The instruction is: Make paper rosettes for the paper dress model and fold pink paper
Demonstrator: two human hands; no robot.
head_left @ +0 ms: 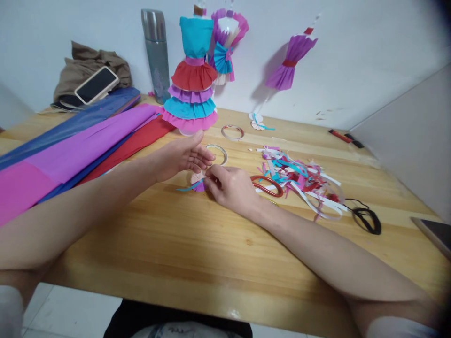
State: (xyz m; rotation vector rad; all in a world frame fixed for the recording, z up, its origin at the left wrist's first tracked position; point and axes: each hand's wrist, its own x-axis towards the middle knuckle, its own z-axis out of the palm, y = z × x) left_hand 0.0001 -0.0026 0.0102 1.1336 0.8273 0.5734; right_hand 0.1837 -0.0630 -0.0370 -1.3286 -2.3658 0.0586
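My left hand (188, 155) hovers with its fingers stretched out and slightly curved, holding nothing. Just below its fingertips is a small paper flower (199, 183), pale pink and purple, with a thin blue strip sticking out to the left. My right hand (232, 188) rests low over the table with thumb and fingers pinched at the flower's right edge, hiding part of it. A roll of tape (221, 149) lies right behind my hands. Beside my right wrist are the red handles of scissors (269, 185), partly covered by the hand.
A dress form in layered crepe paper (192, 77) stands at the back, near a flask (157, 61). Folded crepe paper (105, 136) covers the left side. Paper scraps (299, 171) and a black cord loop (368, 220) lie right; another tape roll (232, 133) sits behind.
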